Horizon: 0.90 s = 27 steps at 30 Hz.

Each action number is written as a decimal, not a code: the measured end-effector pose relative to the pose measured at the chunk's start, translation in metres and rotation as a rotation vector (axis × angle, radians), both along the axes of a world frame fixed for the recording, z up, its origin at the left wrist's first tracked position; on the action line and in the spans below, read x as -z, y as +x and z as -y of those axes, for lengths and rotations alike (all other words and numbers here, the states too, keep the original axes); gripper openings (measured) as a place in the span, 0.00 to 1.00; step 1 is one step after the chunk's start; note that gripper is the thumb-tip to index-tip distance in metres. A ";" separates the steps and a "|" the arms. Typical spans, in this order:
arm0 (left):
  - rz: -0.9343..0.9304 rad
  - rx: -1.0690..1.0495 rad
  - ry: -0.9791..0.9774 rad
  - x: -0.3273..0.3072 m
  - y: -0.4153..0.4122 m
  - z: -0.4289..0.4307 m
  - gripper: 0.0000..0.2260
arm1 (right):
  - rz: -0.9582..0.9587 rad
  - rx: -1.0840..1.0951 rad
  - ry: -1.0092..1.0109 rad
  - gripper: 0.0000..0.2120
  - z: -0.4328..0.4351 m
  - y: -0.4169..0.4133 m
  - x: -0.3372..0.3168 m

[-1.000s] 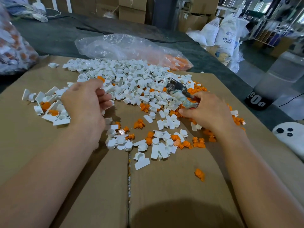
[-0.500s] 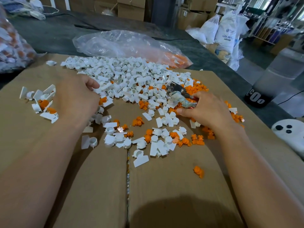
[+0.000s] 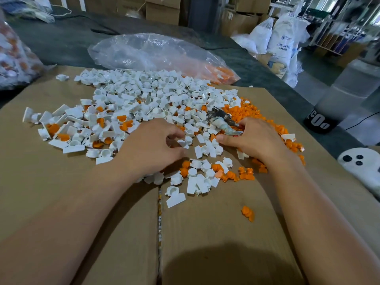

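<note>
A wide heap of white plastic parts [image 3: 148, 95] covers the far half of a cardboard sheet [image 3: 205, 233], with orange plastic parts [image 3: 244, 112] mixed in and heaped at the right. My left hand [image 3: 150, 149] lies at the heap's near edge, thumb and forefinger curled around a small white part [image 3: 183, 142]. My right hand [image 3: 253, 138] rests on the parts and grips a metal cutter with a tape-wrapped handle [image 3: 223, 122], its jaws pointing to the far left. Loose white and orange pieces lie between and under both hands.
A clear plastic bag [image 3: 156, 52] holding some orange parts lies behind the heap on a dark cloth. Another filled bag [image 3: 14, 58] sits at the far left. A single orange part [image 3: 247, 212] lies near me. A white device [image 3: 364, 163] sits at the right edge.
My left hand has moved right from the small pile at the left to the centre, next to my right hand. The right hand and cutter have barely moved.
</note>
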<state>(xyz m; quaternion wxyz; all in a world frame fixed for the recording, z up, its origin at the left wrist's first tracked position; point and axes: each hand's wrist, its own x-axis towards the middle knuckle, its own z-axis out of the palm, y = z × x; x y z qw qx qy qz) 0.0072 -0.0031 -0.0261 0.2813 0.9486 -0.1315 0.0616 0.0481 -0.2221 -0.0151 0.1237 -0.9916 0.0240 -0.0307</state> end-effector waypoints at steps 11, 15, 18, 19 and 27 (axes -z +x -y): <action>0.092 0.196 0.350 0.008 0.000 0.006 0.19 | -0.014 -0.008 -0.005 0.43 -0.007 -0.002 0.005; 0.080 0.132 0.225 0.005 0.000 0.005 0.16 | -0.010 -0.017 -0.009 0.42 -0.007 -0.002 0.004; 0.057 0.090 0.197 0.003 0.001 0.004 0.11 | -0.013 -0.023 -0.020 0.39 -0.007 -0.003 0.003; 0.057 0.077 0.177 0.002 0.000 0.004 0.10 | -0.014 -0.023 -0.023 0.38 -0.007 -0.003 0.002; 0.019 -0.134 -0.539 -0.008 -0.003 0.003 0.09 | 0.019 -0.031 -0.008 0.39 -0.007 -0.006 0.000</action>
